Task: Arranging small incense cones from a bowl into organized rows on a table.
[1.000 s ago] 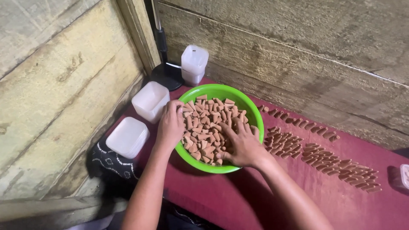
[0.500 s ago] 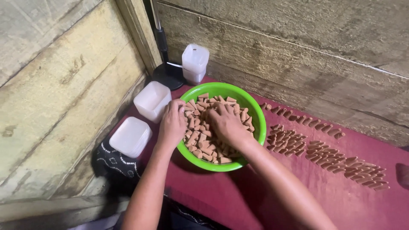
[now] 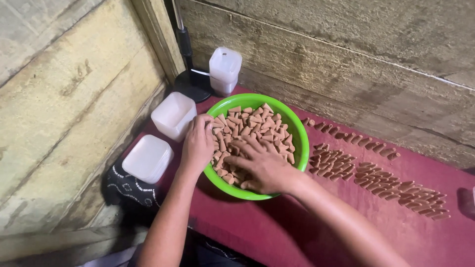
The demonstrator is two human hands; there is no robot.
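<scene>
A bright green bowl [image 3: 299, 136] full of small tan cones [image 3: 257, 126] sits on a dark red cloth [image 3: 277, 232]. My left hand [image 3: 197, 144] rests on the bowl's left rim, fingers curled over the edge among the cones. My right hand [image 3: 262, 165] lies flat inside the bowl on top of the cones near the front, fingers spread toward the left. I cannot see whether either hand has cones gripped.
Rows of darker brown cones [image 3: 381, 178] lie on the cloth to the right of the bowl. White plastic containers stand at the left [image 3: 147, 158], [image 3: 173, 114] and behind the bowl [image 3: 225, 69]. A black stand [image 3: 190, 84] sits in the corner of the rough wooden walls.
My right hand has moved from the bowl's right rim into the bowl, then toward its front. The left hand has stayed on the left rim. The view has shifted slightly.
</scene>
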